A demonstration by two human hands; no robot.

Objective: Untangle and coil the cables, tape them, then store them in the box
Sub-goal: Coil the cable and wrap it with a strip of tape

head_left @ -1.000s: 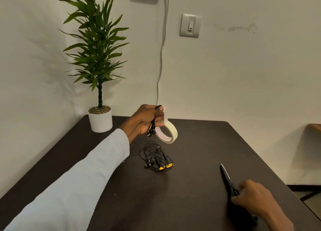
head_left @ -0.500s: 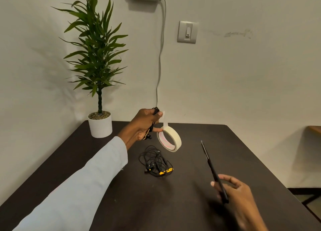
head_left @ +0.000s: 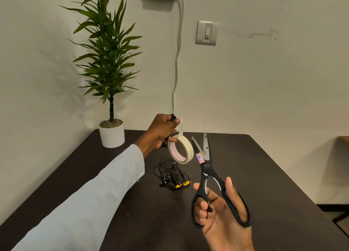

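Observation:
My left hand (head_left: 162, 130) is raised above the dark table (head_left: 264, 175). It grips a coiled black cable (head_left: 172, 116), mostly hidden in the fist, and pinches a strip of tape pulled up from the cream tape roll (head_left: 181, 150) that hangs below it. My right hand (head_left: 217, 211) holds black-handled scissors (head_left: 206, 167), fingers through the loops, blades slightly apart and pointing up just right of the roll. A tangled black cable with a yellow tag (head_left: 172, 174) lies on the table below the roll.
A potted plant in a white pot (head_left: 111, 132) stands at the table's far left corner against the wall. A grey wire (head_left: 176, 61) runs down the wall behind the table. No box is in view.
My right hand picked the scissors up off the table, raised them beside the tape roll and opened the blades. My left hand stayed raised with the cable and tape.

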